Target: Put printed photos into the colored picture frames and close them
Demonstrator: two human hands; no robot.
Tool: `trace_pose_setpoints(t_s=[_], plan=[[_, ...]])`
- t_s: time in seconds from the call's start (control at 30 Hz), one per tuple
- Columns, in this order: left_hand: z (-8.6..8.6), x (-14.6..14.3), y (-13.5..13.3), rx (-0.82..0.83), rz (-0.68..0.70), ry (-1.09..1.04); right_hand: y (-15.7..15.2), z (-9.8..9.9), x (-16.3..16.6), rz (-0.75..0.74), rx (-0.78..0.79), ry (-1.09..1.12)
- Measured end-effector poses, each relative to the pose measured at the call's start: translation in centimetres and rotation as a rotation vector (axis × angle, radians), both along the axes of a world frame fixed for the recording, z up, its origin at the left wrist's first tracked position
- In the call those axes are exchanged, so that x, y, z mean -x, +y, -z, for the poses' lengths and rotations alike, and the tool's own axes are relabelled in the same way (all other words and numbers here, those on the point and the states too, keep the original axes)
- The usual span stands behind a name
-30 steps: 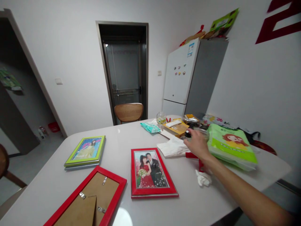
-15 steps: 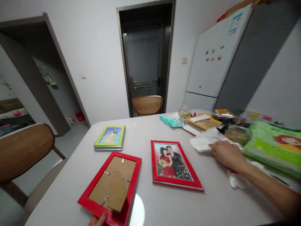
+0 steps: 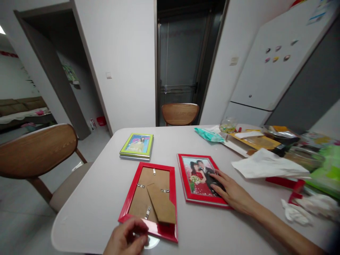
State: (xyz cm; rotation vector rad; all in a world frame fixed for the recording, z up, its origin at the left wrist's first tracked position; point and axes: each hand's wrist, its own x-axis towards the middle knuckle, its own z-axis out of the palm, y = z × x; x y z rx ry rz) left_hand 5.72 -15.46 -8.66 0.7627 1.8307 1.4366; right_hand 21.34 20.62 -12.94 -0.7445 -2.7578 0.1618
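Observation:
My right hand [image 3: 231, 193] lies flat, fingers spread, on the lower right part of a red photo frame [image 3: 199, 179] that lies face up with a couple's picture. My left hand [image 3: 126, 239] pinches the near edge of a second red frame [image 3: 151, 196], which lies face down with its brown backing and stand showing. A green frame [image 3: 137, 145] sits on a small stack farther back on the white table [image 3: 101, 191].
A white cloth [image 3: 267, 166], a red object [image 3: 288, 184], crumpled tissue [image 3: 293, 213], a yellow envelope [image 3: 256, 141], a teal pack [image 3: 209, 134] and a glass jar [image 3: 228, 125] crowd the table's right side. Wooden chairs stand at left [image 3: 37, 152] and behind [image 3: 180, 113]. A fridge [image 3: 278, 71] stands right.
My right hand drew back from the clutter at the right and came down on the couple's frame. My left hand came into view on the face-down frame. The view swung left.

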Motion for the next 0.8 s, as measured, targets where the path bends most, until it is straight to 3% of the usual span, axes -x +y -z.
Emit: trace_pose_setpoints(t_s=[0.07, 0.13, 0.23, 0.3, 0.37, 0.47, 0.63, 0.8], plan=[[-1.2, 0.9, 0.7, -0.009, -0.014, 0.395, -1.0, -1.5, 1.0, -0.013, -0.024, 0.038], [-1.8, 1.8, 1.6, 0.011, 0.026, 0.621, -4.2, -3.5, 2.3, -0.088, -0.03, 0.101], [-1.1, 2.6, 2.6, 0.07, 0.121, 0.765, -11.4, -6.1, 4.2, -0.419, 0.124, 0.135], [-0.1, 2.6, 2.7, 0.096, 0.143, 0.831, -15.6, -6.7, 5.1, -0.617, 0.195, 0.127], [0.6, 2.3, 2.6, 0.117, 0.128, 0.87, -18.1, -6.5, 5.5, -0.648, 0.224, 0.136], [0.9, 1.7, 2.2, 0.141, 0.092, 0.863, -18.8, -5.2, 5.4, -0.611, 0.24, 0.146], [0.2, 2.7, 1.7, 0.125, 0.053, 0.828, -16.9, -3.0, 5.9, -0.577, 0.285, 0.213], [1.3, 5.2, 2.2, 0.205, -0.13, 0.834, -14.8, -2.4, 8.6, -0.333, 0.297, 0.243]])
